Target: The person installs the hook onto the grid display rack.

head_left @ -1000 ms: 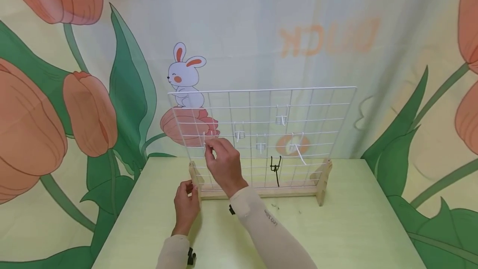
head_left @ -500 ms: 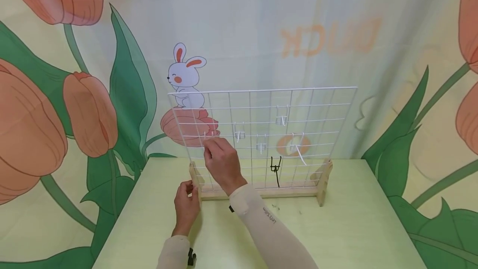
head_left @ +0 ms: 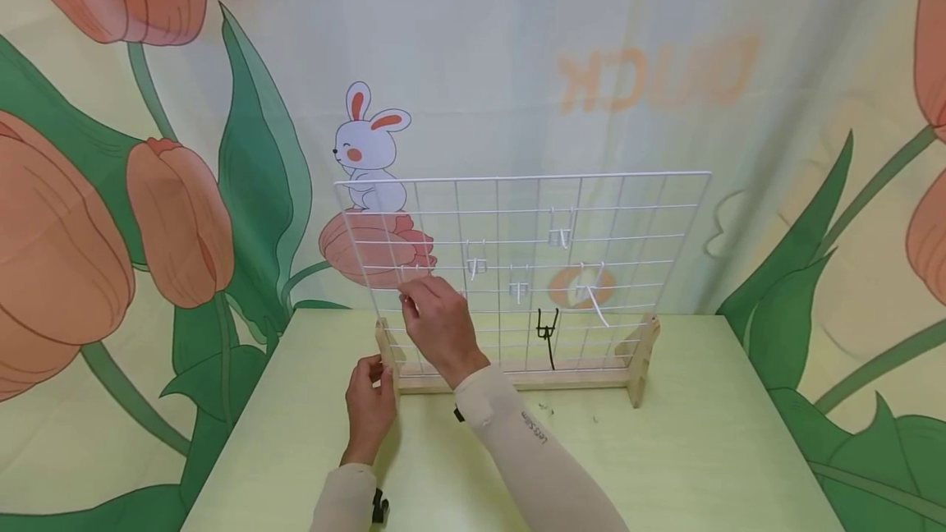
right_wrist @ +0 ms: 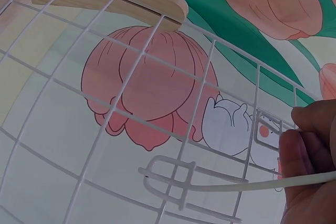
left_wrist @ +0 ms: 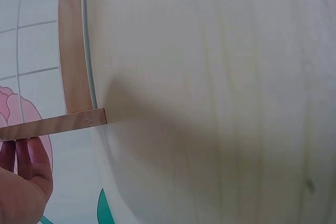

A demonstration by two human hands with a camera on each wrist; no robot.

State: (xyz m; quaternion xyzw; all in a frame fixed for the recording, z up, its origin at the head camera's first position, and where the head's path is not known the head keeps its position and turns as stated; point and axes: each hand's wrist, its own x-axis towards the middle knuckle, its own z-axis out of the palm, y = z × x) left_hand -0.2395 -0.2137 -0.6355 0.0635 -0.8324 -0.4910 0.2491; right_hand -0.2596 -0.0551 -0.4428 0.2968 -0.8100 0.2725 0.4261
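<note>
A white wire grid panel stands upright in a wooden stand on the table. At the panel's left part, my right hand pinches a white wire hook, whose two prongs show above the fingertips at the grid wires. In the right wrist view, part of this hook shows beside the fingers; the rest is hidden by the hand. Another white hook with a long arm hangs nearby. My left hand holds the stand's left foot, its fingertips against the wood in the left wrist view.
More white hooks hang on the grid, including one high up and a long-armed one at the right. A black hook hangs low. Small bits lie on the table. A printed curtain stands behind.
My right fingertips have shifted slightly left and down at the grid, with the hook's prongs moving a little left too. The left hand stays on the stand.
</note>
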